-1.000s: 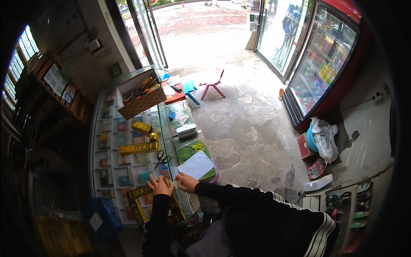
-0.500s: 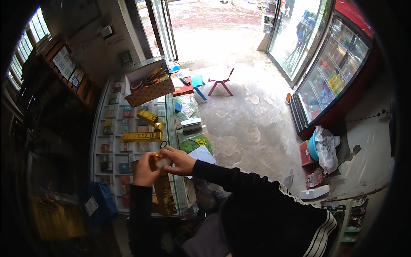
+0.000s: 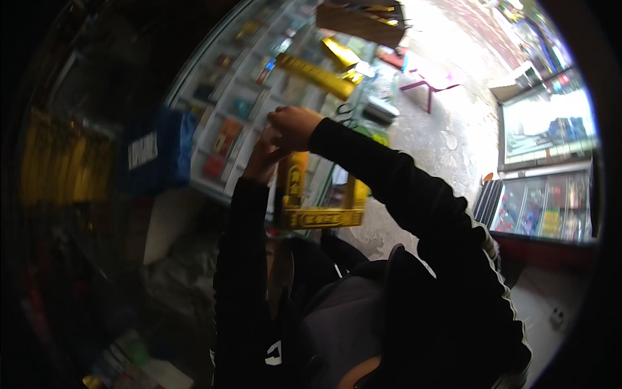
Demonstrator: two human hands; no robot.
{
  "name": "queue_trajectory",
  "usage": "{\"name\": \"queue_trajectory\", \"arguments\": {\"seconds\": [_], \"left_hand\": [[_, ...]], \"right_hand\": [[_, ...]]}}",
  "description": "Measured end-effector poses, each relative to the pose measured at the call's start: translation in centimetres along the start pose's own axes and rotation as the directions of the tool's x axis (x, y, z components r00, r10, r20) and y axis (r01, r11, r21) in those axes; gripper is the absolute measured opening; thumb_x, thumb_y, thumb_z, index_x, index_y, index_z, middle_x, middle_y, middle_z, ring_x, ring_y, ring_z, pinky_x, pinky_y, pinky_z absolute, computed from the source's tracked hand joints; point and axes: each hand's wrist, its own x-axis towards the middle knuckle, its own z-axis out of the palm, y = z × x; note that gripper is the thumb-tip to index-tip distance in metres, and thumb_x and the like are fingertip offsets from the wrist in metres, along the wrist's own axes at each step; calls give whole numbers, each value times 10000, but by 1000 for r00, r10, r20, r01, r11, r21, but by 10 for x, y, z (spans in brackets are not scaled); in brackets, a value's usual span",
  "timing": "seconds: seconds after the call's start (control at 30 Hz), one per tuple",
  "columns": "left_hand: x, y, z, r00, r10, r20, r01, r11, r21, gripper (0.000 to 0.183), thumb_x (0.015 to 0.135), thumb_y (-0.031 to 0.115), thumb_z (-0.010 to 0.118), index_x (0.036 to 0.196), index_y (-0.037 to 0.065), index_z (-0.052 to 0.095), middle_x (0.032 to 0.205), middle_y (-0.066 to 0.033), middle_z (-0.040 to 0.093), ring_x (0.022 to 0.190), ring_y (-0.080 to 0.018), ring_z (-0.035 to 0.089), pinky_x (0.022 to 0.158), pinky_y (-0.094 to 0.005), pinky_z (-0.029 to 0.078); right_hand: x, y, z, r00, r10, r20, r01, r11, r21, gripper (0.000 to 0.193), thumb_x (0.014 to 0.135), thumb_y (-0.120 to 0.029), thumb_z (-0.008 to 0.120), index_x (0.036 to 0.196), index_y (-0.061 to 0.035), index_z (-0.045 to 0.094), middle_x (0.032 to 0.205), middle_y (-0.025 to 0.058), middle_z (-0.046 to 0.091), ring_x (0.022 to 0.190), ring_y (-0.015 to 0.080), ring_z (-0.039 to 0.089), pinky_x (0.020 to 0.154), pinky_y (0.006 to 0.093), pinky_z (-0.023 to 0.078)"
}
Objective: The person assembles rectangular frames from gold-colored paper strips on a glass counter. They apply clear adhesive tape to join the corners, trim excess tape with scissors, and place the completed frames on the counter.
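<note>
Above the glass display counter [image 3: 201, 115], my right hand [image 3: 297, 127] and my left hand [image 3: 262, 157] meet, both with curled fingers. Whatever lies between them is hidden by the fingers and by blur. Just beside my hands, along the counter's near edge, gold cartons form a squared frame, the nearest being a printed gold carton [image 3: 324, 218]. Beyond my right hand lies a long gold carton [image 3: 315, 76], with a shorter gold carton [image 3: 341, 54] farther off. Dark scissors handles [image 3: 345, 115] show right of my right hand.
A patterned open box [image 3: 359, 23] of tools stands at the counter's far end. To the left is a blue bag [image 3: 159, 149] with a white label. A purple-red chair [image 3: 429, 89] stands on the floor, and a glass-door fridge [image 3: 544, 204] is at the right.
My view has swung, so the counter and the door now appear tilted. The small gold-and-white thing visible between my fingers before is now out of sight. The cartons near my hands show more fully.
</note>
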Motion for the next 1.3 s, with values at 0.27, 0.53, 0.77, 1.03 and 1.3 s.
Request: {"name": "queue_trajectory", "arguments": {"seconds": [0.27, 0.53, 0.77, 1.03, 1.3], "left_hand": [[-13, 13, -7, 987, 154, -39, -120, 883, 455, 1190, 754, -42, 836, 1641, 194, 79, 1534, -154, 408, 1403, -297, 442, 1102, -425, 473], [-5, 20, -17, 997, 24, 73, -59, 845, 531, 1085, 725, -40, 847, 1609, 203, 266, 1518, -115, 453, 1389, -264, 459, 1124, -403, 444], [-3, 27, -20, 992, -102, 77, 39, 815, 578, 940, 760, 105, 869, 1545, 127, 353, 1415, -142, 477, 1352, -290, 477, 1111, -391, 443], [2, 35, -27, 971, -83, 223, -73, 788, 612, 732, 801, 128, 801, 1439, 74, 447, 1342, -148, 521, 1288, -288, 527, 1045, -390, 476], [7, 21, -28, 975, -74, 207, -50, 842, 537, 637, 828, 142, 799, 1373, 58, 479, 1269, -119, 631, 1209, -238, 605, 1031, -376, 483]], "right_hand": [[11, 9, 61, 993, -108, -57, 114, 985, 125, 281, 859, -257, 720, 1099, -112, 692, 1112, 123, 637, 903, 332, 702, 793, 436, 579], [6, 21, 81, 982, -131, -138, 151, 977, 148, 264, 847, -261, 698, 1057, -103, 709, 1101, 100, 642, 907, 321, 698, 804, 430, 572], [2, 22, 84, 965, -109, -240, 167, 958, 234, 225, 835, -227, 701, 989, -64, 683, 1013, 103, 631, 847, 316, 687, 765, 415, 566], [0, 22, 87, 944, -97, -317, 199, 931, 307, 209, 823, -207, 737, 975, -75, 683, 920, 83, 603, 740, 287, 674, 683, 385, 556], [0, 19, 80, 966, -41, -256, 145, 904, 401, 250, 803, -145, 792, 1024, -65, 707, 875, 65, 573, 708, 195, 655, 656, 314, 544]]}}
